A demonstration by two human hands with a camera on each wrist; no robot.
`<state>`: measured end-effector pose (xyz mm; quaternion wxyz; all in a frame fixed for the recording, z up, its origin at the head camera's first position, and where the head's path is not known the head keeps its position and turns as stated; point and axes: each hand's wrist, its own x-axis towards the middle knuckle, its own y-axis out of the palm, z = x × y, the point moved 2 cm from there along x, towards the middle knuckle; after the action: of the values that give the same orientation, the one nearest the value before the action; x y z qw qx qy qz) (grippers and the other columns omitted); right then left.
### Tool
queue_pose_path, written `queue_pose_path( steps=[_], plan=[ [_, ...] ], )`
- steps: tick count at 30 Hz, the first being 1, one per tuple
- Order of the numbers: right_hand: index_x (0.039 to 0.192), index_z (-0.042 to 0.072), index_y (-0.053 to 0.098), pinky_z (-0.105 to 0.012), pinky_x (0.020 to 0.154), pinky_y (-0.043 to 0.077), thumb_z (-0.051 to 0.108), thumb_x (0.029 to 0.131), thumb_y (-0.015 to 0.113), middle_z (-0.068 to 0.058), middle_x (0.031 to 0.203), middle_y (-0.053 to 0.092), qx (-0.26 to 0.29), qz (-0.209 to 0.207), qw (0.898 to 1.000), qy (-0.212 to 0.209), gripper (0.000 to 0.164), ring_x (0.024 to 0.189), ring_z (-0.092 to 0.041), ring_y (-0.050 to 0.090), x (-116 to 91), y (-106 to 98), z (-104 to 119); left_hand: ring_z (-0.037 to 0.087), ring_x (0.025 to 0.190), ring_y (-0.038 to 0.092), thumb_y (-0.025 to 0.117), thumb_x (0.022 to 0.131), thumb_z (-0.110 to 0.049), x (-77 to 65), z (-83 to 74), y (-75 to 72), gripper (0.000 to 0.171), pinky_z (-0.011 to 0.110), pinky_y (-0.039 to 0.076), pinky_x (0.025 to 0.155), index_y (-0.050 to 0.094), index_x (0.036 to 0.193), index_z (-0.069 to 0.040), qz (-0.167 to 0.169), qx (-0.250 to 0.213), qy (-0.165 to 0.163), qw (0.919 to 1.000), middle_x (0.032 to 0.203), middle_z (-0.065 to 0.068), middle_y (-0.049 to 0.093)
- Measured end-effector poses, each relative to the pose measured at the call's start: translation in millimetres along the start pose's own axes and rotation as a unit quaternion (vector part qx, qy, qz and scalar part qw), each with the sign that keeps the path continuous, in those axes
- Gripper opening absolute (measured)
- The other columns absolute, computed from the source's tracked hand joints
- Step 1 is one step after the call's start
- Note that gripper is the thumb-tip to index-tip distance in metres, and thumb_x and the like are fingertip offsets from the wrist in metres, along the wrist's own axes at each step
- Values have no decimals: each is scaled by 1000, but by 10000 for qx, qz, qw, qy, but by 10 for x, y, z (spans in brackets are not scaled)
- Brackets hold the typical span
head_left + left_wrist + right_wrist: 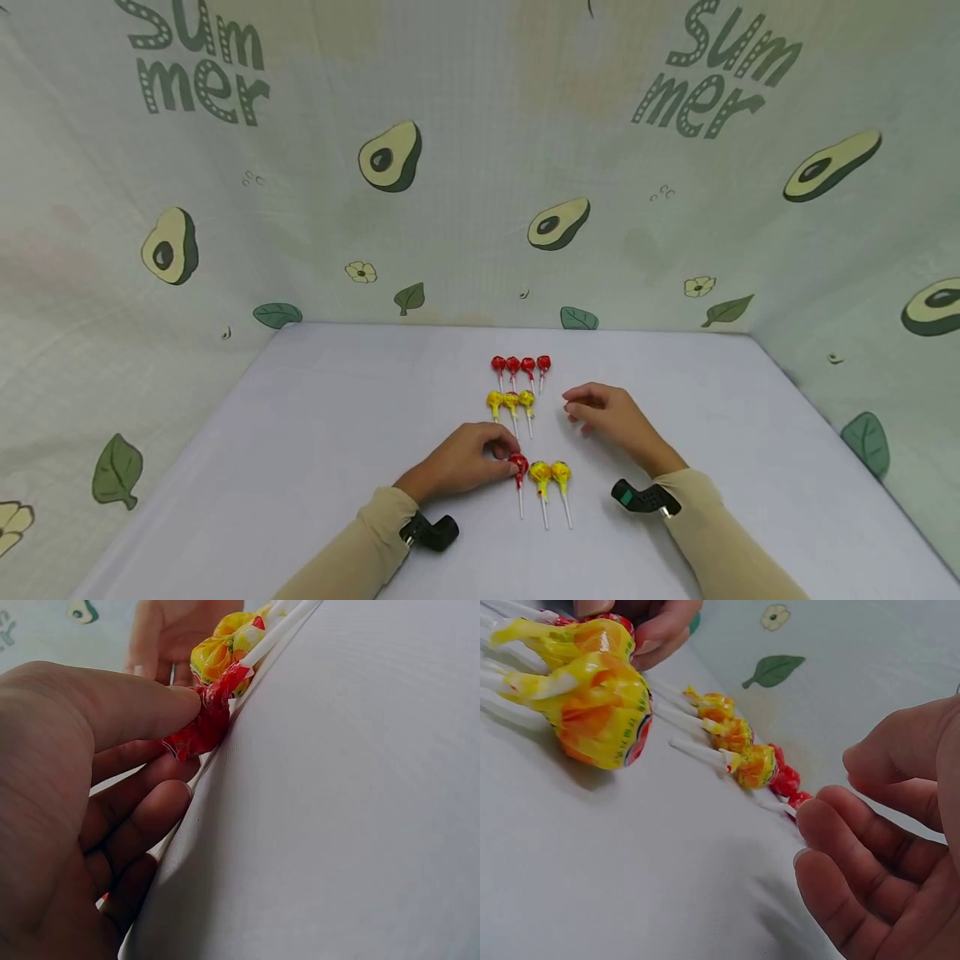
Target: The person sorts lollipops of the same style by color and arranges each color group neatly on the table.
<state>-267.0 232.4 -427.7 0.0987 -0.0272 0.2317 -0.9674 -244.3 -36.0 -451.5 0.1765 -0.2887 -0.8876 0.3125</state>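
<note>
Between thumb and fingers, my left hand (471,458) pinches the wrapped head of a red lollipop (519,463), its white stick pointing toward me. Right beside it lie two yellow lollipops (551,472), sticks also toward me. In the left wrist view the thumb presses on the red wrapper (206,724). My right hand (611,417) hovers to the right of a row of three yellow lollipops (512,402), holding nothing, its fingers loosely bent. In the right wrist view a gap shows between its thumb and fingertips, with the yellow row (751,765) just beyond.
Behind the yellow row, several red lollipops (521,365) lie side by side with sticks toward me. Everything rests on a white-covered table (337,400). A printed cloth (465,167) with avocados and leaves hangs behind and along the sides.
</note>
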Motion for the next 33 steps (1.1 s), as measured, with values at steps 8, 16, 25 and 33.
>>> queue_pose_path(
  steps=[8, 16, 25, 33],
  plan=[
    [118, 2, 68, -33, 70, 56, 25, 94, 72, -11, 100, 70, 130, 118, 9998, 88, 33, 89, -26, 64, -242, -12, -12, 3, 83, 58, 77, 89, -24, -4, -14, -7, 16, 24, 49, 76, 70, 103, -26, -58, -164, 64, 9998, 91, -16, 63],
    [116, 4, 69, -32, 67, 54, 24, 95, 71, -8, 97, 70, -59, 275, 9996, 72, 29, 82, -24, 63, -412, 51, -29, 6, 84, 59, 77, 89, -22, 1, -13, -21, 17, 25, 50, 77, 70, 103, -26, -67, -462, -11, 9989, 92, -14, 64],
    [113, 6, 70, -28, 73, 53, 22, 95, 70, -5, 110, 69, -475, 475, 9974, -271, 23, 91, -21, 63, -539, 175, -21, 8, 87, 59, 76, 91, -23, -14, 6, -24, 24, 26, 50, 79, 73, 114, -19, -120, -689, -255, 9972, 96, -13, 65],
    [113, 9, 70, -26, 77, 51, 23, 93, 72, 0, 104, 68, -599, 604, 9957, -360, 24, 90, -17, 61, -583, 246, -31, 9, 90, 58, 73, 93, -28, -43, 1, -52, 28, 27, 49, 82, 73, 119, -17, -455, -535, -89, 9975, 99, -13, 62]
  ],
)
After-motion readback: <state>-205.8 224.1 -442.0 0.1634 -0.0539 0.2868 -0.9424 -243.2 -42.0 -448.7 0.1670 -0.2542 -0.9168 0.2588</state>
